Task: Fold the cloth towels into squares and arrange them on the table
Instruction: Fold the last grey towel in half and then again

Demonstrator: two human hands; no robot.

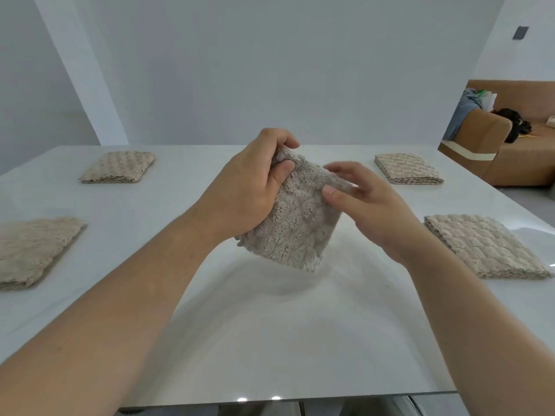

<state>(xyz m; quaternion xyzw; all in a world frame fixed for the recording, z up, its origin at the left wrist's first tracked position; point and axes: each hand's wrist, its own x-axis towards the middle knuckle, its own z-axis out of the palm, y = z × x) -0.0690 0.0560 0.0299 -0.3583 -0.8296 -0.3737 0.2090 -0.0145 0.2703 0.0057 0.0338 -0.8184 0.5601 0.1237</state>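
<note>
A beige, fluffy cloth towel (295, 226) hangs folded in the air above the middle of the white table (270, 340). My left hand (249, 187) grips its upper left corner, fingers curled over the top edge and thumb on the front. My right hand (366, 205) is at the towel's right edge, thumb on the cloth and fingers stretched behind it. Four folded towels lie flat on the table: far left (118, 167), near left (33, 250), far right (407, 169) and near right (483, 245).
A plain white wall runs behind the table. At the right, beyond the table's edge, stands a brown sofa (510, 145) with clothes and bags on it. The table's front edge (270, 399) is near my body.
</note>
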